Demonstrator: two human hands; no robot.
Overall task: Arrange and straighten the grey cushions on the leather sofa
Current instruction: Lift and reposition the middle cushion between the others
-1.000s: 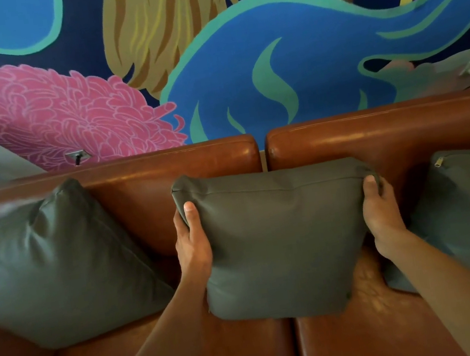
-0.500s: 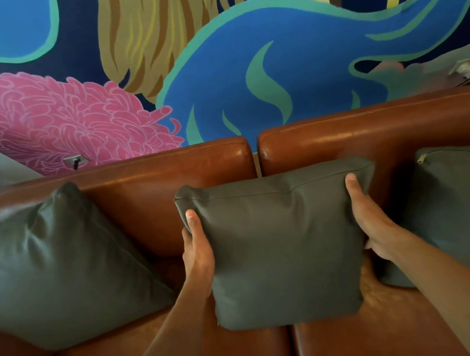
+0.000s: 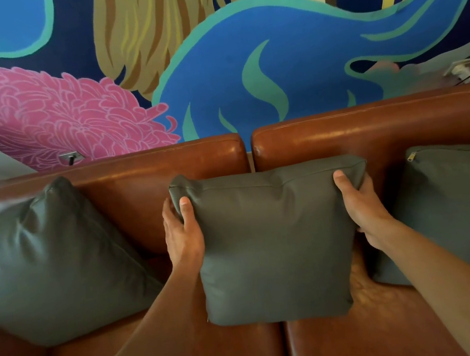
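Grey middle cushion [image 3: 271, 245] sits gripped between left hand [image 3: 182, 234] and right hand [image 3: 363, 207].

Head view, single camera: worn above sofa [image 3: 138, 192] front, facing forward and down at backrest and seat, close; painted wall mural [image 3: 242, 70] fills upper frame.

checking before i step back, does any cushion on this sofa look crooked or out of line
Yes: the left cushion sits turned on a corner, diamond-like, leaning against the sofa back. The middle cushion, held by both hands, and the right cushion look roughly square.
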